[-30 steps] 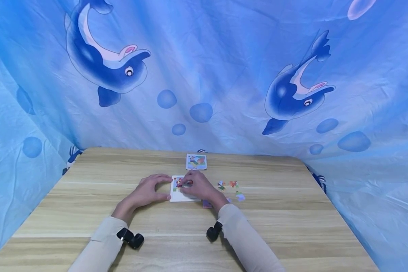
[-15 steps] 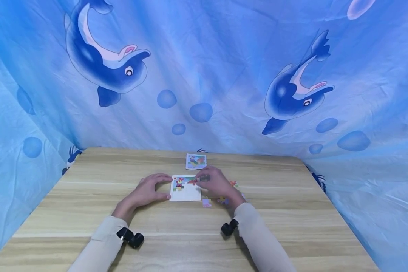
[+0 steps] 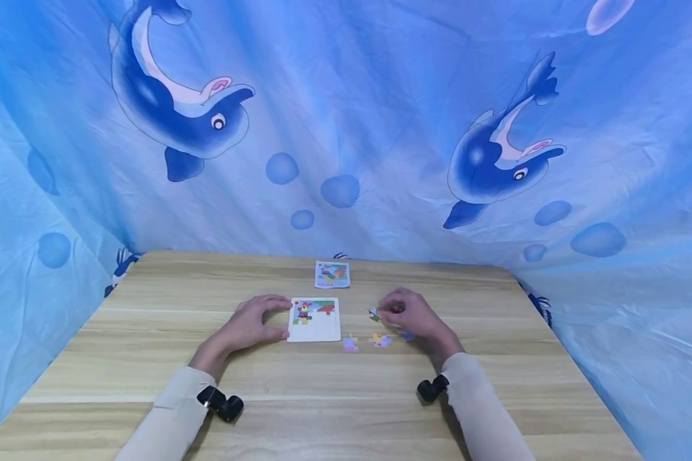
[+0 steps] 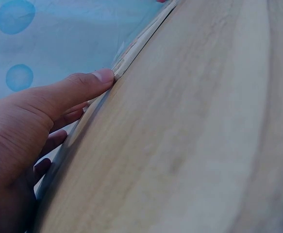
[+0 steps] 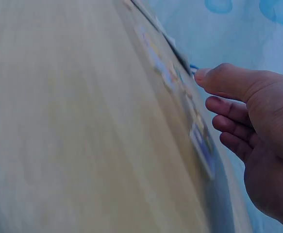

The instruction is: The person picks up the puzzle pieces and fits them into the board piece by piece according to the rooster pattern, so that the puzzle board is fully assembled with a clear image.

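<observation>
A blue fabric backdrop (image 3: 380, 128), printed with two leaping dolphins and round bubbles, hangs behind and around a pale wood-grain worktop (image 3: 300, 397). Two forearms in cream sleeves (image 3: 173, 410) reach in from the near edge.

The person's left hand (image 3: 250, 326) rests at the left edge of a square puzzle board; its grip is loose and spread, the thumb against the near corner and the fingertips against the far one. The right hand (image 3: 418, 320) is low over loose pieces on the right, fingers bent — whether its grip pinches a piece cannot be told.

The puzzle board (image 3: 321, 329) lies flat on the worktop near the middle, white-bordered. Colourful fitted pieces (image 3: 304, 310) run along its top and down its left side; the lower right is bare white. Beyond it, near the far edge, lies a smaller picture card (image 3: 332, 274).

A small black camera (image 3: 230, 408) sits at each wrist.

Smallest are the loose puzzle pieces: a green one (image 3: 374, 314) just beside the right fingertips, and nearer the person a lilac one (image 3: 350, 344), a yellow-and-lilac one (image 3: 380, 340) and a blue one (image 3: 405, 334) — the last partly hidden by the right hand.
</observation>
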`<state>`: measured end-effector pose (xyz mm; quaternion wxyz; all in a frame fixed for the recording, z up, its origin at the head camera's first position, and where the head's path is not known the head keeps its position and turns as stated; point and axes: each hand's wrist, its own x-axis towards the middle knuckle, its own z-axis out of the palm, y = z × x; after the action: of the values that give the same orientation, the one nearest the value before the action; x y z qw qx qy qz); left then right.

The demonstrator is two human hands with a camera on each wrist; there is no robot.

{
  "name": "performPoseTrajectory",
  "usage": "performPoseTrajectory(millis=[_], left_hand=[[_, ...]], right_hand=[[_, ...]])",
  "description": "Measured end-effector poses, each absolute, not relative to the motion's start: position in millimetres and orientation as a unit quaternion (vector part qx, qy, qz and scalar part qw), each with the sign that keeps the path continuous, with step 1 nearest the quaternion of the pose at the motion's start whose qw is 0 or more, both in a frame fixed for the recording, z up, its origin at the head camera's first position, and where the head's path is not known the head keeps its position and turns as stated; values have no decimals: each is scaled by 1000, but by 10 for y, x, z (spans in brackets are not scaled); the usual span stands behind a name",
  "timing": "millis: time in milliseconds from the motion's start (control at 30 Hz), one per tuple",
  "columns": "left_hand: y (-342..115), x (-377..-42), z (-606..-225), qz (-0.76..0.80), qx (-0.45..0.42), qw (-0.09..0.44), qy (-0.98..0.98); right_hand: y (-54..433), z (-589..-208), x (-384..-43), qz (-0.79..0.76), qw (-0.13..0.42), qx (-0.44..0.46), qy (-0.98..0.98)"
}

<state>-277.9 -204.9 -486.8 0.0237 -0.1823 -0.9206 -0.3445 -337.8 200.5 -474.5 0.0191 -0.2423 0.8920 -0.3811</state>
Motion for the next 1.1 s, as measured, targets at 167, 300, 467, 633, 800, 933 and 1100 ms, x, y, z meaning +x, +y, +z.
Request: performPoseTrajectory(millis=[167, 300, 467, 633, 800, 933, 1100], left_hand=[[-2044, -2775, -4857, -342, -182, 18, -922], [-2030, -2769, -4863, -343, -181, 15, -922], [-2036, -2774, -4872, -339, -183, 20, -922], [-2049, -2776, -4867, -341, -184, 21, -922], [-2050, -2784, -4871, -340, -185, 22, -922], [-2054, -2791, -4869, -340, -187, 24, -921], [-2061, -2792, -4877, -339, -187, 24, -922]], right_hand=[[2071, -4779, -3374, -387, 32, -233, 892], [2066, -4810, -3390, -386, 31, -231, 893], [2043, -4837, -3415, -387, 34, -229, 892], [2036, -4859, -3431, -387, 31, -226, 894], [2024, -4854, -3421, -385, 23, -228, 894], [2010, -4839, -3406, -387, 17, -227, 894], [2003, -4834, -3391, -387, 14, -224, 894]])
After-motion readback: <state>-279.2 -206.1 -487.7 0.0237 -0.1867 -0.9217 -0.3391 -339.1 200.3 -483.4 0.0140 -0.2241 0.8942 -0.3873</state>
